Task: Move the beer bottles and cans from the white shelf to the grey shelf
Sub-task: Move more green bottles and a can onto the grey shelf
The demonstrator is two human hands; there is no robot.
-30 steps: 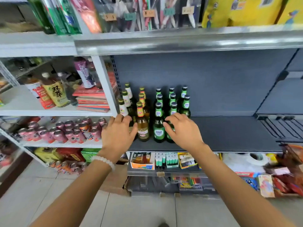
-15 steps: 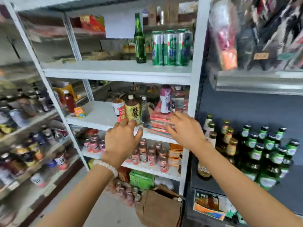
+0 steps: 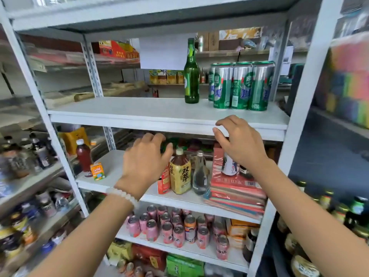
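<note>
Both hands [image 3: 146, 158] [image 3: 240, 143] below shelf edge [image 3: 139, 121]

one head-worn view looked forward and slightly up, close to the white shelf [image 3: 167, 110] filling the frame; the grey shelf [image 3: 327, 156] edged the right.

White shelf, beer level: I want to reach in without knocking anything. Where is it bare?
Bare board runs from the left post to the green bottle. Right of it, the beer cans crowd up to the right post.
</note>
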